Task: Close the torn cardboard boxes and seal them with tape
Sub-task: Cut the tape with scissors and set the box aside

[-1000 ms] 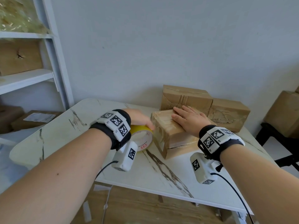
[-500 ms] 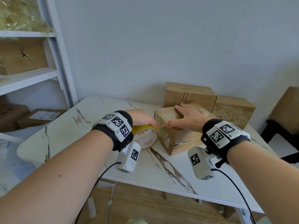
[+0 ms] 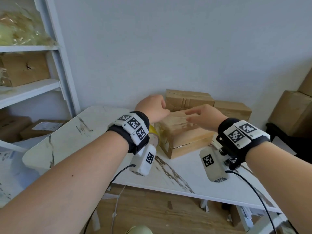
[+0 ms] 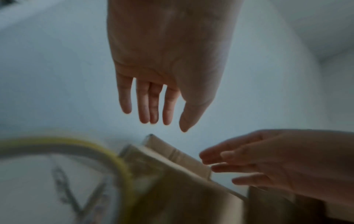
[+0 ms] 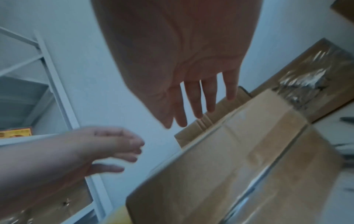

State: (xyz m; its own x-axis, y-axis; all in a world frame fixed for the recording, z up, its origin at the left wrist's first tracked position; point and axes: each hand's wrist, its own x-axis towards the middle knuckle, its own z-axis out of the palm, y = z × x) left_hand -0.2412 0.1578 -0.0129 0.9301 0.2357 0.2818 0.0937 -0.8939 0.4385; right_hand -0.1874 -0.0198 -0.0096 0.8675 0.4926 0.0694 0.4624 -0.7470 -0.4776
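Observation:
A brown cardboard box (image 3: 184, 137) with tape on it sits mid-table. A yellow tape roll (image 3: 152, 132) stands against the box's left side, half hidden behind my left wristband; it also shows blurred in the left wrist view as the tape roll (image 4: 80, 148). My left hand (image 3: 152, 107) hovers above the box's far left corner, fingers straight (image 4: 153, 109) and holding nothing. My right hand (image 3: 200, 115) floats just over the box top (image 5: 229, 159), fingers loosely spread (image 5: 197, 104) and empty. Neither hand touches the box or the roll.
Two more taped cardboard boxes (image 3: 189, 100) (image 3: 233, 110) stand against the wall behind the near box. A white shelf unit (image 3: 55, 68) with boxes stands at the left. Larger cartons (image 3: 293, 114) sit at the right. The marble table's front edge (image 3: 185, 191) is near my wrists.
My left hand let go of the tape roll and rose toward the box's far corner. My right hand lifted off the box top. The roll stays beside the box.

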